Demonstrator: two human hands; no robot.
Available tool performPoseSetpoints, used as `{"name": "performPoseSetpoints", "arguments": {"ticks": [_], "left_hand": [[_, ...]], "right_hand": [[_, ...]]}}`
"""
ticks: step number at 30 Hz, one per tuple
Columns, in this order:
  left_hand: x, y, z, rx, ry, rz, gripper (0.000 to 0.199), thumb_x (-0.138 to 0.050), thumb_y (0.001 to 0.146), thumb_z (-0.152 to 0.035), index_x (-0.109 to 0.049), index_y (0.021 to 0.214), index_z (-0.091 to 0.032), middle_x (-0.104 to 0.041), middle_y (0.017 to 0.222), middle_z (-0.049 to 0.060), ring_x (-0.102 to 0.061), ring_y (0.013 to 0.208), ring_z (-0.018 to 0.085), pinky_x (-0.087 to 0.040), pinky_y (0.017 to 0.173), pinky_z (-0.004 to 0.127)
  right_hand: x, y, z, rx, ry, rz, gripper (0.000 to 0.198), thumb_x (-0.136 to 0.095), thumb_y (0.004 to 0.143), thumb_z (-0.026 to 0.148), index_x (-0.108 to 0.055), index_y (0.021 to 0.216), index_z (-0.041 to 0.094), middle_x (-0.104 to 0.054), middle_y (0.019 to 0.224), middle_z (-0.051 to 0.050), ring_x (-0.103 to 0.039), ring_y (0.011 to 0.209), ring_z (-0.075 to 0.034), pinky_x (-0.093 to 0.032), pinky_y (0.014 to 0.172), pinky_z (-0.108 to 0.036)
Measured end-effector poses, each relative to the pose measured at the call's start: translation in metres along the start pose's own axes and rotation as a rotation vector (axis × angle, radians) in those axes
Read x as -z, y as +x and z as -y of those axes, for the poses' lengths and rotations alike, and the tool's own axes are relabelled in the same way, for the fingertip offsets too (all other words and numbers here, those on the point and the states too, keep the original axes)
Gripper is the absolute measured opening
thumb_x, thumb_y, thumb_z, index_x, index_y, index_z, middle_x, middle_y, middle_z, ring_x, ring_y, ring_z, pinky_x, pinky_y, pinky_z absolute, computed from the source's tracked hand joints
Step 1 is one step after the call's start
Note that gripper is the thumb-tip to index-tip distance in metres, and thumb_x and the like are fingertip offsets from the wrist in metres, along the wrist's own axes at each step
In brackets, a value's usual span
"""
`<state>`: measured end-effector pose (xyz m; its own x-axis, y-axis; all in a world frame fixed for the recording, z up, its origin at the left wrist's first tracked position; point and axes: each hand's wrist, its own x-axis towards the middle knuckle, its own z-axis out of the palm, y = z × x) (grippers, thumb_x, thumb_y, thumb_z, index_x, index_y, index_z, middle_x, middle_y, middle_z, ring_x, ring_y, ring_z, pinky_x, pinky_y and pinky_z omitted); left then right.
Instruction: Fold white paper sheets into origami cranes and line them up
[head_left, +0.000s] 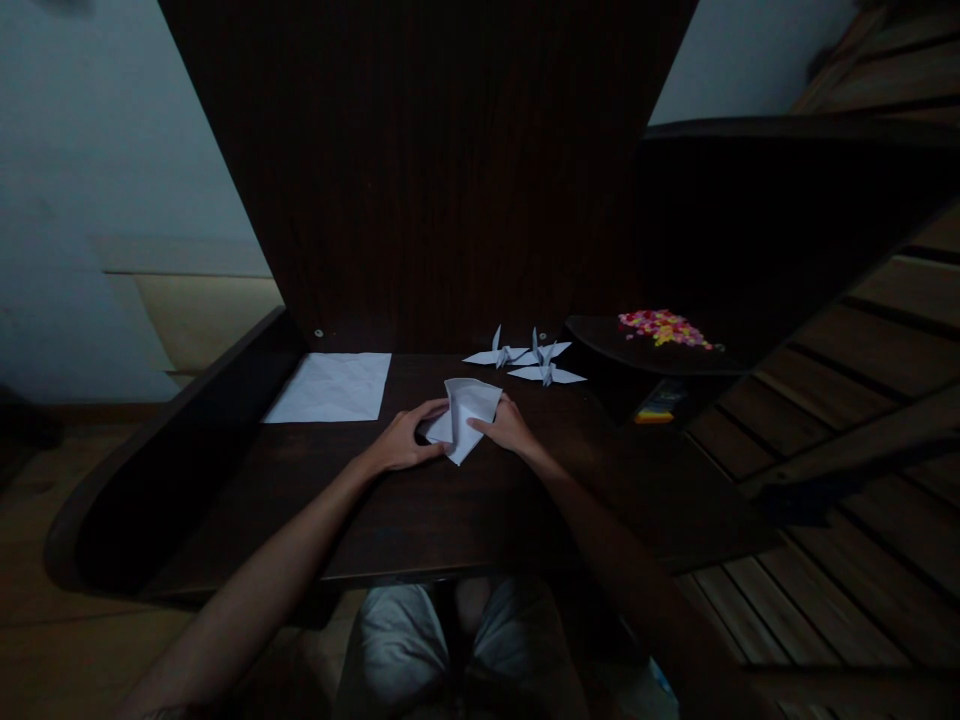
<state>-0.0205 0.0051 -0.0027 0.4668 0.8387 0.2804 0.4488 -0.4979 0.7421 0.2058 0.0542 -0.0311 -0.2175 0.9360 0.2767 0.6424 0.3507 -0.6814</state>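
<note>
A partly folded sheet of white origami paper [474, 408] is held between my two hands above the dark desk, its layers standing apart at the top and a point facing me. My left hand [409, 437] grips its left side, thumb at the lower edge and fingers behind the upper edge. On the right side, my right hand [504, 425] pinches the paper, with the thumb on the front face and the fingers partly hidden behind. Just beyond stand several folded paper cranes [546, 373], close together near the desk's back panel.
A flat white paper sheet [330, 388] lies at the desk's left. On a raised corner shelf [600, 335] to the right sits a pile of small pink, red and yellow pieces [664, 328]. The desk [420, 520] has a raised left side wall [172, 440] and a tall back panel [435, 180].
</note>
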Motion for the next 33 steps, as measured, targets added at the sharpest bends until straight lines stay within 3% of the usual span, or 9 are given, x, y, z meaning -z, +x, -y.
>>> {"name": "performPoseSetpoints", "arguments": {"ticks": [4, 7, 11, 13, 16, 21, 27, 33], "left_hand": [[0.003, 0.000, 0.004, 0.022, -0.007, 0.081, 0.062, -0.057, 0.077, -0.032, -0.038, 0.136, -0.022, -0.055, 0.132, 0.009, -0.051, 0.121, 0.026, -0.039, 0.102, 0.043], [0.004, 0.001, 0.005, 0.109, 0.015, 0.069, 0.064, -0.046, 0.081, -0.026, -0.027, 0.141, -0.020, -0.059, 0.127, 0.008, -0.053, 0.118, 0.025, -0.039, 0.102, 0.043], [0.002, 0.002, 0.003, 0.112, 0.194, 0.022, 0.075, -0.050, 0.076, -0.020, -0.020, 0.145, -0.017, -0.045, 0.139, 0.010, -0.048, 0.121, 0.026, -0.036, 0.103, 0.043], [0.002, 0.002, 0.004, 0.026, 0.260, 0.041, 0.075, -0.051, 0.074, -0.017, -0.024, 0.144, -0.021, -0.041, 0.143, 0.007, -0.044, 0.124, 0.026, -0.033, 0.105, 0.043], [0.004, 0.002, 0.008, -0.055, 0.336, 0.049, 0.061, -0.051, 0.075, -0.016, -0.042, 0.135, -0.022, -0.048, 0.135, 0.006, -0.044, 0.121, 0.025, -0.033, 0.106, 0.044], [0.011, 0.002, 0.012, -0.028, 0.442, 0.072, 0.043, -0.056, 0.073, -0.020, -0.063, 0.115, -0.017, -0.048, 0.135, 0.011, -0.043, 0.123, 0.028, -0.031, 0.106, 0.046], [0.021, 0.001, 0.017, -0.046, 0.457, 0.194, 0.049, -0.060, 0.074, -0.024, -0.058, 0.123, -0.023, -0.050, 0.136, 0.006, -0.040, 0.126, 0.029, -0.033, 0.103, 0.049], [0.011, 0.001, 0.017, -0.047, 0.519, 0.103, 0.046, -0.050, 0.086, -0.043, -0.057, 0.125, -0.020, -0.053, 0.133, 0.009, -0.039, 0.126, 0.029, -0.031, 0.104, 0.049]], "right_hand": [[0.001, 0.000, 0.001, -0.001, -0.009, -0.005, 0.044, -0.073, 0.065, 0.028, -0.065, 0.106, 0.014, -0.061, 0.113, -0.014, -0.055, 0.107, -0.026, -0.042, 0.095, -0.038], [0.002, 0.000, 0.001, 0.070, -0.017, 0.025, 0.033, -0.071, 0.069, 0.027, -0.068, 0.100, 0.017, -0.065, 0.109, -0.010, -0.054, 0.109, -0.025, -0.040, 0.096, -0.040], [0.002, -0.001, 0.000, 0.170, 0.000, 0.043, 0.029, -0.068, 0.073, 0.024, -0.068, 0.102, 0.023, -0.066, 0.113, -0.005, -0.052, 0.111, -0.023, -0.037, 0.098, -0.043], [0.002, -0.001, 0.000, 0.184, -0.003, 0.044, 0.031, -0.067, 0.074, 0.024, -0.067, 0.105, 0.024, -0.065, 0.113, -0.005, -0.052, 0.110, -0.023, -0.037, 0.097, -0.043], [0.003, -0.001, -0.001, 0.209, -0.033, 0.074, 0.034, -0.066, 0.074, 0.018, -0.066, 0.107, 0.025, -0.065, 0.115, -0.004, -0.051, 0.110, -0.023, -0.036, 0.097, -0.043], [0.007, -0.003, 0.002, 0.208, -0.127, 0.204, 0.043, -0.064, 0.075, 0.021, -0.060, 0.118, 0.031, -0.054, 0.130, -0.004, -0.040, 0.122, -0.026, -0.028, 0.100, -0.052], [0.015, -0.004, 0.001, 0.296, -0.212, 0.378, 0.065, -0.071, 0.069, 0.034, -0.049, 0.130, 0.032, -0.037, 0.145, -0.006, -0.023, 0.134, -0.032, -0.020, 0.103, -0.056], [0.018, -0.004, 0.001, 0.328, -0.235, 0.441, 0.067, -0.072, 0.068, 0.028, -0.048, 0.131, 0.032, -0.034, 0.147, -0.005, -0.020, 0.136, -0.030, -0.018, 0.106, -0.055]]}}
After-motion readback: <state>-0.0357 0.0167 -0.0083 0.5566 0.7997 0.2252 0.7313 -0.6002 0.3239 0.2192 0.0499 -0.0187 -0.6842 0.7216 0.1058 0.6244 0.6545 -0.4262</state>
